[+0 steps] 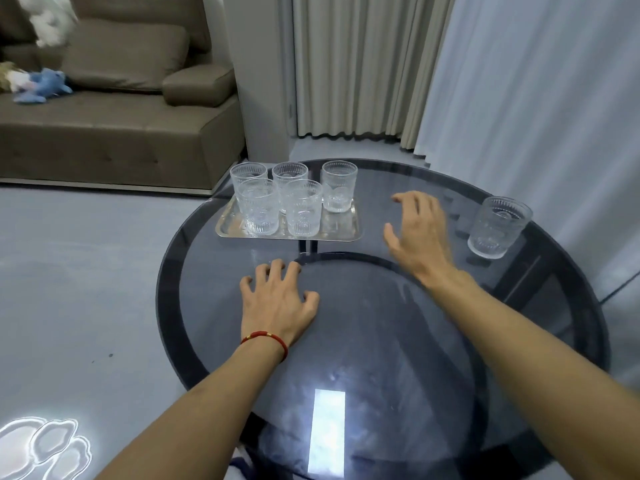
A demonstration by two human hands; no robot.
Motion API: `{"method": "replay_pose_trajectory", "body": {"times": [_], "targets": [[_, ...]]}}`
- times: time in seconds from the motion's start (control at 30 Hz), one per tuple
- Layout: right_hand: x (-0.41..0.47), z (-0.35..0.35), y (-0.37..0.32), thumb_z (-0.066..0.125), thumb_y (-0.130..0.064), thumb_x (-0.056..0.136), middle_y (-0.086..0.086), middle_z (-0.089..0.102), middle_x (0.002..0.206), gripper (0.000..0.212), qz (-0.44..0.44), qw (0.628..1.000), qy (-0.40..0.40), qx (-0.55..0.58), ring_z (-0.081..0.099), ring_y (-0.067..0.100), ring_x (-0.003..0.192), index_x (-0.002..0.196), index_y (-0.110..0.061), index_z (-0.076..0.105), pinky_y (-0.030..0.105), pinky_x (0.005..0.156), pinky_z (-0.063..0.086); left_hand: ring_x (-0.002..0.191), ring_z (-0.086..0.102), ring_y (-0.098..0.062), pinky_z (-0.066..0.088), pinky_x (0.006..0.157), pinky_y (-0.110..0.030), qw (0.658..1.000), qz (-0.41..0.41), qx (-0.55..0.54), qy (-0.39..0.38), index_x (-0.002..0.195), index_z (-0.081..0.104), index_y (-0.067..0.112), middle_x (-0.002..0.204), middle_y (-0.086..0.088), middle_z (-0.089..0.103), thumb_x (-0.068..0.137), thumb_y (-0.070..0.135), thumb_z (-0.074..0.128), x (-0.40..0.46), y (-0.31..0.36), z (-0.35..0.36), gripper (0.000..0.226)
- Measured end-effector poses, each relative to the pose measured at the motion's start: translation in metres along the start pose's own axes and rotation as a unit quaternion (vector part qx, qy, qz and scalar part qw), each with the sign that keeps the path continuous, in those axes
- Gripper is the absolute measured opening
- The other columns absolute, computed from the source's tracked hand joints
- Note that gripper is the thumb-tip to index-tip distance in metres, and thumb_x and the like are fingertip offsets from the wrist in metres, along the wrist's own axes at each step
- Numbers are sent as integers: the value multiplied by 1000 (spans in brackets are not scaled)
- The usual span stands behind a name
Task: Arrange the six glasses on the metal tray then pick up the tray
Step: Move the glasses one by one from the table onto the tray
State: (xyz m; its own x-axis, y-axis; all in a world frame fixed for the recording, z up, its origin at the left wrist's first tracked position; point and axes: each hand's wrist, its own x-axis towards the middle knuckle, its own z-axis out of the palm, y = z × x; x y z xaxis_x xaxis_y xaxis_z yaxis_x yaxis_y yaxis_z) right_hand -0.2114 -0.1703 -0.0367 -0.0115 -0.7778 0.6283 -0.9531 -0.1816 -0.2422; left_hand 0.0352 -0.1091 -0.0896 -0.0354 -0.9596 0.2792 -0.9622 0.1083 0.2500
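Note:
A rectangular metal tray (341,230) lies on the far left part of the round dark glass table (381,341). Several clear ribbed glasses stand on it in two rows, such as the front left glass (259,206) and the back right glass (339,186). The tray's front right corner is bare. One more clear glass (498,226) stands alone on the table at the right. My right hand (417,233) hovers open between the tray and that lone glass, holding nothing. My left hand (278,301), with a red bracelet at the wrist, rests fingers spread on the table just before the tray.
A brown sofa (114,133) with a blue soft toy (45,85) stands at the back left. Curtains (363,64) hang behind the table. Grey floor (86,271) lies to the left. The table edge curves close to the lone glass.

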Motion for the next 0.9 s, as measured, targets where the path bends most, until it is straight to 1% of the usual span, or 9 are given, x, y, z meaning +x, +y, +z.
{"method": "replay_pose_trajectory", "body": {"times": [0.1, 0.17, 0.23, 0.3, 0.4, 0.5, 0.57, 0.73, 0.9], "targets": [[-12, -22, 50, 67, -22, 82, 22, 49, 135, 51, 74, 990, 21, -121, 42, 40, 129, 129, -5, 55, 55, 114, 28, 117, 42, -27, 32, 103, -52, 1000, -1, 3, 1, 119, 54, 24, 124, -2, 52, 82, 45, 41, 0, -2, -1, 45], [-20, -32, 75, 68, -24, 82, 27, 37, 147, 59, 137, 978, 10, -156, 31, 45, 139, 136, -6, 50, 61, 117, 20, 117, 42, -27, 32, 103, -52, 1000, 0, 5, -2, 119, 54, 24, 124, -3, 52, 82, 47, 40, -1, -3, -1, 46], [-24, -36, 92, 70, -27, 85, 30, 22, 156, 69, 197, 970, -5, -139, 19, 49, 146, 144, -9, 39, 62, 119, 18, 118, 42, -27, 32, 103, -53, 1000, 0, 7, -5, 120, 53, 25, 124, -2, 52, 82, 48, 39, 0, -1, -1, 47], [-23, -36, 105, 71, -28, 87, 30, 9, 160, 80, 255, 965, -18, -65, 16, 51, 146, 151, -14, 25, 61, 118, 23, 118, 42, -26, 32, 103, -53, 1000, 0, 7, -8, 121, 53, 25, 124, -2, 52, 82, 48, 39, 1, -1, 0, 47], [-17, -37, 114, 73, -33, 86, 24, 16, 158, 93, 318, 946, -2, 62, 29, 49, 139, 154, -20, 11, 58, 112, 35, 118, 42, -27, 33, 104, -53, 1000, 2, 9, -3, 122, 53, 25, 125, -2, 52, 82, 48, 39, 1, -1, 1, 48], [-9, -40, 118, 74, -36, 86, 26, 28, 155, 101, 363, 928, 18, 84, 29, 45, 140, 157, -14, 5, 55, 109, 36, 118, 43, -26, 33, 103, -53, 1000, 0, 8, -2, 121, 53, 26, 124, -2, 53, 81, 49, 39, 1, 0, 0, 48], [-3, -40, 121, 74, -40, 85, 27, 34, 153, 100, 391, 917, 16, 75, 29, 46, 139, 156, -10, 10, 56, 107, 36, 118, 43, -26, 33, 104, -53, 1000, -1, 10, -3, 122, 53, 26, 125, -2, 53, 82, 49, 39, 1, 1, 0, 48], [4, -36, 97, 76, -54, 75, 21, 47, 144, 92, 340, 939, -15, 49, 42, 39, 134, 146, -11, 36, 53, 105, 42, 118, 43, -26, 33, 103, -52, 1000, -1, 13, -1, 121, 54, 26, 125, -2, 53, 82, 49, 39, 1, 1, 0, 48], [20, -17, 27, 77, -56, 75, 13, 49, 148, 94, 212, 965, -25, 154, 43, 31, 138, 151, -17, 37, 46, 114, 38, 119, 42, -26, 32, 103, -52, 1000, -3, 7, -2, 122, 53, 25, 126, -1, 52, 82, 48, 39, 0, 1, 0, 47]]}}
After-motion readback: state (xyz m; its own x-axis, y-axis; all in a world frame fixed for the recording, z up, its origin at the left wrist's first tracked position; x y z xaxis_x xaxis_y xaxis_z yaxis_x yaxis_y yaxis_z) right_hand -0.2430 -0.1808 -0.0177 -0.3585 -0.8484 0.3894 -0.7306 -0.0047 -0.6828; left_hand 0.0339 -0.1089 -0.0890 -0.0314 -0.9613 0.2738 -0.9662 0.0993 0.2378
